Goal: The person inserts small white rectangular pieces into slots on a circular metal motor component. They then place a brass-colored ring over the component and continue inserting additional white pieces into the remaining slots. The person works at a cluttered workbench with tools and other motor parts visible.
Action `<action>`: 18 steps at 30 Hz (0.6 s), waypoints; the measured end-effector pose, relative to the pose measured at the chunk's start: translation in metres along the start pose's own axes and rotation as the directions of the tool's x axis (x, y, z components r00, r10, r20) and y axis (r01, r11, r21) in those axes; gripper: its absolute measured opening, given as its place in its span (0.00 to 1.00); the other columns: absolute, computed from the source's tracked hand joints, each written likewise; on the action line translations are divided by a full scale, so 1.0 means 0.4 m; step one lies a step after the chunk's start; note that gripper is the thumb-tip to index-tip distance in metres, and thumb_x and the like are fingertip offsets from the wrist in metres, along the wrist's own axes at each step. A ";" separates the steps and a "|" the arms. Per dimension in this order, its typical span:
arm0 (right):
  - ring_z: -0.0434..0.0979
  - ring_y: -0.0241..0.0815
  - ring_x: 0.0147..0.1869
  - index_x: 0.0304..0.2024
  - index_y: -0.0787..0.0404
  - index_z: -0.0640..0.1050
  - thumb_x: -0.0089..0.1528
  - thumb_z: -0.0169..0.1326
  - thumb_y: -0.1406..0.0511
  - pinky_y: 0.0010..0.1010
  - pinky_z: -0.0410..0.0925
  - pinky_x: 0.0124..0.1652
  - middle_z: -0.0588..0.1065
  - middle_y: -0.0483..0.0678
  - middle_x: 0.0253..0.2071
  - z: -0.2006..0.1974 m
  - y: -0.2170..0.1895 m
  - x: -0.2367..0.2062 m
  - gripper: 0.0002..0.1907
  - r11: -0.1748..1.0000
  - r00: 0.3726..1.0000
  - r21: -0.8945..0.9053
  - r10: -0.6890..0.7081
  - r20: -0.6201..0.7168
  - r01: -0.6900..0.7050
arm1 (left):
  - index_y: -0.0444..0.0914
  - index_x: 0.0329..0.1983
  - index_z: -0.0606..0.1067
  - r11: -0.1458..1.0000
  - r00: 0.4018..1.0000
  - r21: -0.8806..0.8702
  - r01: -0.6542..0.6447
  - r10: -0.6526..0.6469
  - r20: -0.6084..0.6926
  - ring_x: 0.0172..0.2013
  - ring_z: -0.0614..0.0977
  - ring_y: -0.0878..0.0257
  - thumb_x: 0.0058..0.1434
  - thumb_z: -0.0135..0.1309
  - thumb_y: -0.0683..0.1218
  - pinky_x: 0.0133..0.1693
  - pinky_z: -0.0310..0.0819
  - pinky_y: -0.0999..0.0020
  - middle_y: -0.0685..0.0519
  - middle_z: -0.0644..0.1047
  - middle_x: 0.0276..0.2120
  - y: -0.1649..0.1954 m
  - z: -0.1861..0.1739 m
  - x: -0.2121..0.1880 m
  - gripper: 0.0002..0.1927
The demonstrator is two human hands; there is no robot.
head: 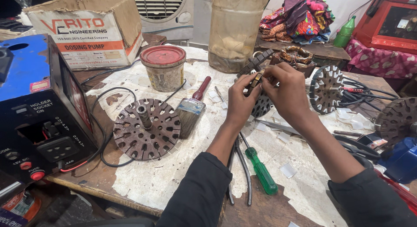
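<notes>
My left hand [240,101] and my right hand [287,91] meet over the middle of the workbench, both closed on a dark slotted motor stator [262,104] that they hold up on edge. My fingertips pinch its top rim. Much of the stator is hidden behind my hands. Below my wrists lie a green-handled screwdriver [260,169] and a pair of pliers [241,171] on the stained white paper [173,175].
A rusty slotted rotor disc with a shaft [147,128] lies left, beside a paintbrush [190,110] and a red-lidded tin [163,67]. A blue power unit [37,105] fills the left edge. More discs [325,88] [396,119], a big plastic jar [235,29], a cardboard box [89,29].
</notes>
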State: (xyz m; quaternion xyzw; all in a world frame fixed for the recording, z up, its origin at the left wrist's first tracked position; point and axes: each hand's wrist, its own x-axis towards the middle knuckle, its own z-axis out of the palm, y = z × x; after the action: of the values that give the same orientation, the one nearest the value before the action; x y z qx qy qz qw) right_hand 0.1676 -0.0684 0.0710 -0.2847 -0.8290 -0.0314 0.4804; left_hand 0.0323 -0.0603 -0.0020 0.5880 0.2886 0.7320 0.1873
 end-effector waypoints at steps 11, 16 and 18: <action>0.84 0.38 0.38 0.40 0.68 0.83 0.58 0.64 0.74 0.28 0.75 0.39 0.81 0.51 0.35 -0.015 0.036 0.016 0.08 0.997 0.998 0.063 0.039 0.040 -0.041 | 0.32 0.57 0.77 1.000 1.000 -0.001 -0.006 0.006 0.002 0.44 0.81 0.66 0.65 0.57 0.39 0.45 0.77 0.71 0.50 0.79 0.45 0.002 -0.004 -0.003 0.17; 0.84 0.34 0.37 0.40 0.68 0.83 0.60 0.62 0.74 0.24 0.78 0.38 0.82 0.50 0.34 -0.013 0.037 0.013 0.05 0.951 0.981 0.240 0.188 0.058 -0.196 | 0.32 0.57 0.77 0.997 0.997 -0.057 0.057 -0.054 0.049 0.45 0.80 0.65 0.65 0.56 0.39 0.45 0.76 0.70 0.50 0.78 0.44 0.001 -0.008 -0.006 0.17; 0.84 0.33 0.36 0.40 0.68 0.83 0.61 0.62 0.74 0.23 0.78 0.37 0.83 0.50 0.33 -0.018 0.041 0.015 0.05 0.925 0.971 0.294 0.232 0.065 -0.241 | 0.31 0.57 0.77 0.999 0.998 -0.034 -0.032 0.034 0.054 0.47 0.80 0.63 0.66 0.56 0.38 0.51 0.74 0.70 0.49 0.79 0.45 -0.002 -0.010 -0.005 0.17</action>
State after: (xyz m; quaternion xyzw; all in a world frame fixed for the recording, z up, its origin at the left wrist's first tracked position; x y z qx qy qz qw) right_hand 0.1793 -0.0544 0.0761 -0.3069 -0.7906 0.1569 0.5061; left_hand 0.0289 -0.0620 -0.0046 0.6095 0.2612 0.7233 0.1927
